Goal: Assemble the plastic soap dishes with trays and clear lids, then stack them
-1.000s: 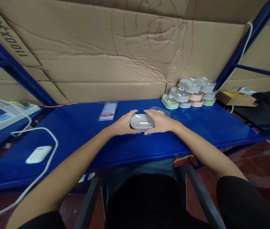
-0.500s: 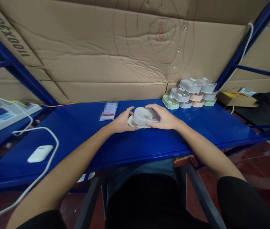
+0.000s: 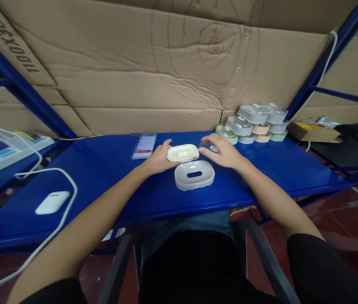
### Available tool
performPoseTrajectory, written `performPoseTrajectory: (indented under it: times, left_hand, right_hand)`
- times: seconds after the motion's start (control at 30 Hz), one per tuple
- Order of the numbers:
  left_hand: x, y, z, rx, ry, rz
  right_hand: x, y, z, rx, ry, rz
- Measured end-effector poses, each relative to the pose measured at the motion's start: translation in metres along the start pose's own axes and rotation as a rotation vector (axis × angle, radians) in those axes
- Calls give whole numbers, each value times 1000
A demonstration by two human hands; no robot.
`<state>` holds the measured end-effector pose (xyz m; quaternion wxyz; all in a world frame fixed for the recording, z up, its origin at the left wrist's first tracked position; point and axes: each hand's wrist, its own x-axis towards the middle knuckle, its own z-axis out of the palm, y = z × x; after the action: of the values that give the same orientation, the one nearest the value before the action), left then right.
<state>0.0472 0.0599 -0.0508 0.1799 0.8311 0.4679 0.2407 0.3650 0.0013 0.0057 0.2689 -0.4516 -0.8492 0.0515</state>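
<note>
My left hand (image 3: 162,159) is closed on the left end of a cream oval soap dish tray (image 3: 183,153), thumb along its near side. Just in front of it, a grey oval soap dish base (image 3: 194,180) with a slot through its floor rests on the blue table, touched by neither palm. To the right, my right hand (image 3: 224,153) curls around a see-through lid (image 3: 208,147) with a round white label. Its fingers hide part of the lid.
Stacked soap boxes (image 3: 254,126) in grey, green and pink stand at the back right. A phone (image 3: 144,146) lies left of my left hand. A white earbud case (image 3: 52,202), a white cable (image 3: 74,190) and a power strip (image 3: 14,154) are at left.
The grey base has left my hands and now sits on the table nearer to me. The cream tray is uncovered in my left hand. My right hand has moved slightly right, onto the see-through lid.
</note>
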Motion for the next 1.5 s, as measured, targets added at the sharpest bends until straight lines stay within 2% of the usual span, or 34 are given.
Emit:
performPoseTrajectory:
  times: [0.07, 0.13, 0.23, 0.3, 0.33, 0.4, 0.47, 0.5, 0.6, 0.67, 0.83, 1.03, 1.5]
  left_hand:
    - [0, 1, -1, -1, -2, -5]
    - [0, 0, -1, -5, 1, 0]
    - [0, -2, -1, -9, 14, 18]
    - [1, -4, 0, -8, 13, 22]
    - [1, -4, 0, -6, 9, 21]
    - [1, -4, 0, 1, 2, 19]
    - [1, -3, 0, 9, 1, 19]
    - [1, -2, 1, 13, 1, 18]
    - [1, -1, 1, 16, -6, 24]
    - [1, -2, 2, 13, -7, 34]
    - [2, -6, 1, 0, -11, 54]
    - [2, -5, 1, 30, -25, 40]
    - [3, -6, 0, 6, -26, 64]
  right_hand:
    - [5, 15, -2, -162, 31, 189]
    - [9, 26, 2, -252, -67, 324]
    - [14, 33, 10, -282, -209, 381]
    - [15, 33, 11, -292, -209, 393]
    - [15, 32, 9, -285, -168, 397]
    - [12, 28, 3, -207, -34, 352]
    - [6, 21, -5, -29, 62, 175]
    - [3, 16, -8, 77, 61, 51]
    - [-8, -4, -10, 269, -86, -247]
    - [-13, -17, -5, 264, -186, -318]
    - [-16, -26, 7, 234, -272, -330]
    - [-13, -19, 12, 223, -287, -295]
    - [-13, -26, 15, 223, -250, -318]
